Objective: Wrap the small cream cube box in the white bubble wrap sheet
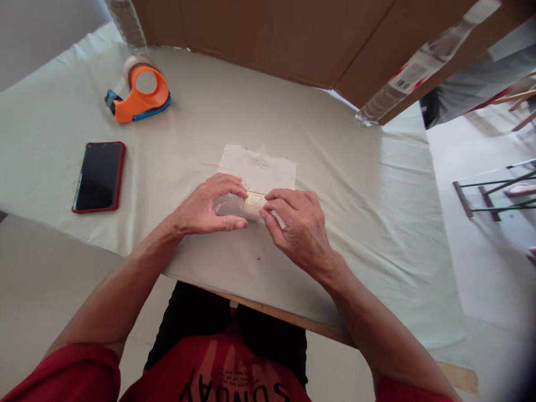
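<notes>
A small flat rectangular piece, pale gold with fine lines like print on it, lies between my two hands near the table's front edge. The fingertips of my left hand reach its left end, while the thumb stays well apart below. At its right end, the thumb and fingers of my right hand are closed on the edge. Something greyish and see-through, perhaps plastic film, shows under my left palm; what it is I cannot tell. Just beyond the hands lies a crumpled white sheet with faint grey marks.
An orange and blue tape dispenser sits at the far left, with a phone in a red case nearer. A large cardboard box with taped edges stands along the back. A pale cloth covers the table.
</notes>
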{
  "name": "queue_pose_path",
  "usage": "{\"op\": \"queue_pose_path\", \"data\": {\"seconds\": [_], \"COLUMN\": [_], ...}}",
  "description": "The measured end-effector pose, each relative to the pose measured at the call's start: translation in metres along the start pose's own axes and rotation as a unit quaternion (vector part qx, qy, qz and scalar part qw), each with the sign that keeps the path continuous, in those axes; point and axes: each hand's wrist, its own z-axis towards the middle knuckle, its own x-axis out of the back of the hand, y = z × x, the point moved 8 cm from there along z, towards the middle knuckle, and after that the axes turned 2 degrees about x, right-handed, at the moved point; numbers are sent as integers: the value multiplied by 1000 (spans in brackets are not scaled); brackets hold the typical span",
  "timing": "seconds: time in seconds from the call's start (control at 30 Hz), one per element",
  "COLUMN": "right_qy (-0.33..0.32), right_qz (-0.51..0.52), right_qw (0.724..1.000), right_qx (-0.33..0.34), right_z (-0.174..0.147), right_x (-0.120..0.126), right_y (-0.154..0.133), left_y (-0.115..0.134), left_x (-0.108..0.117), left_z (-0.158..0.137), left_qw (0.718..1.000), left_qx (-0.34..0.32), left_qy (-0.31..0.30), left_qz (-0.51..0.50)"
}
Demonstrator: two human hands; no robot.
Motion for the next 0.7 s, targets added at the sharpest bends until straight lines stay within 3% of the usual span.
{"op": "queue_pose_path", "data": {"seconds": [0.17, 0.4, 0.7], "right_qy": [-27, -51, -11], "right_qz": [110, 291, 307], "right_qw": [992, 933, 926], "right_qx": [-62, -204, -218], "right_z": [6, 0, -2], "right_x": [-17, -45, -48], "right_y": [24, 54, 53], "left_y": [-8, -19, -26], "left_x": [-8, -15, -17], "left_z": [1, 1, 1], "left_qw": [997, 984, 974], "left_qx": [53, 167, 196], "left_qy": [34, 40, 63], "left_qz": [49, -41, -95]}}
